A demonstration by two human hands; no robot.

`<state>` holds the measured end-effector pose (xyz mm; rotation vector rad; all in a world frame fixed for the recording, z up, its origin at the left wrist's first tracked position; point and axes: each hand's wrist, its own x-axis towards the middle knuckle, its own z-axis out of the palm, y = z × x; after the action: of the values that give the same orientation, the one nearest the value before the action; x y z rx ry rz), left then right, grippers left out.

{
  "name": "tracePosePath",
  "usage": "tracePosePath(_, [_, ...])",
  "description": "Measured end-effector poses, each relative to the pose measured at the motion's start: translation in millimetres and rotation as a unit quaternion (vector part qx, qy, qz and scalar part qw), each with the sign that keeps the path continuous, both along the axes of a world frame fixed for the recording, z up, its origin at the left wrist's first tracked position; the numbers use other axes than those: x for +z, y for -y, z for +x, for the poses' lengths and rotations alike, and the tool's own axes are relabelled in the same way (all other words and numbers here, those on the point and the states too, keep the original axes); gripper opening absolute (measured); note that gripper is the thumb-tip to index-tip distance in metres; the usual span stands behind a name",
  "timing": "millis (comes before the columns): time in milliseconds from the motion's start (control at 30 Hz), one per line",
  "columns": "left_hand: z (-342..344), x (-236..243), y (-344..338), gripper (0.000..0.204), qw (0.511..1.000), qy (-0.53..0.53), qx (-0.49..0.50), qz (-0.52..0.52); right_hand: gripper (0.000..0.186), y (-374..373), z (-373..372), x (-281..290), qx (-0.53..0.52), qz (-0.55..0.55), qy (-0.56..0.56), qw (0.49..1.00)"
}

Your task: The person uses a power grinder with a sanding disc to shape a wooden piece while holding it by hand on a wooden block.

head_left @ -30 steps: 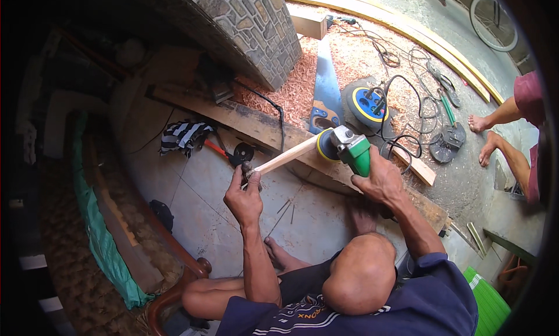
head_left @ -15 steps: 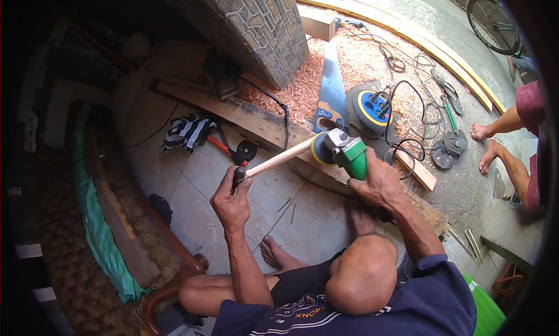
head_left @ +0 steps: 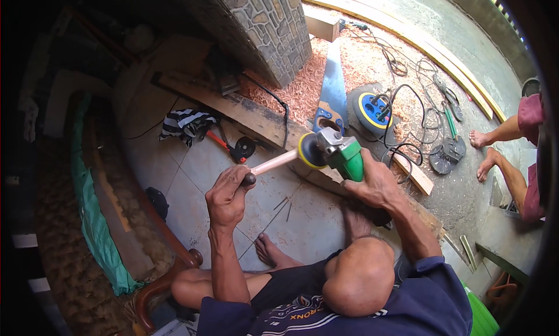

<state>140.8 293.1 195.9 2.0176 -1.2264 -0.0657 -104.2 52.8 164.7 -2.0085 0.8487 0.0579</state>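
My left hand (head_left: 226, 199) is closed round the dark-headed end of what looks like a hammer. Its pale wooden handle (head_left: 276, 161) slants up to the right, and a dark rounded knob (head_left: 249, 179) shows at my fingers. My right hand (head_left: 378, 184) grips a green angle grinder (head_left: 349, 161) with a silver gear head. The grinder's yellow-edged disc (head_left: 310, 149) meets the far end of the handle. Whether the disc is spinning I cannot tell. My bent right knee (head_left: 361, 278) stands below the tool.
A long plank (head_left: 250, 116) crosses behind my hands. Beyond it lie a handsaw (head_left: 332, 82), wood shavings (head_left: 291, 97), a blue cable reel (head_left: 374, 110) and tangled cords. Black-and-white striped cloth (head_left: 185, 126) sits left. Another person's feet (head_left: 484, 167) rest at right.
The disc has moved slightly left, nearer my left hand. My left hand has rolled over, so its knuckles and the dark knob now face up.
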Motion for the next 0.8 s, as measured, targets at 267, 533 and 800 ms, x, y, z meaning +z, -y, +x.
tracePosePath(267, [13.7, 21.1, -2.3, 0.039, 0.984, 0.138, -0.098, 0.045, 0.074, 3.6, 8.4, 7.8, 0.030, 0.022, -0.038, 0.999])
tracePosePath(533, [14.6, -50.6, -20.8, 0.038, 0.973, -0.136, 0.085, -0.163, 0.071, 10.8, -27.4, 4.0, -0.112, 0.040, 0.021, 0.993])
tracePosePath(800, [38.4, -102.7, 47.7, 0.051, 0.672, -0.527, 0.131, -0.503, 0.072, 15.8, -46.2, 11.1, -0.165, 0.113, 0.124, 0.972])
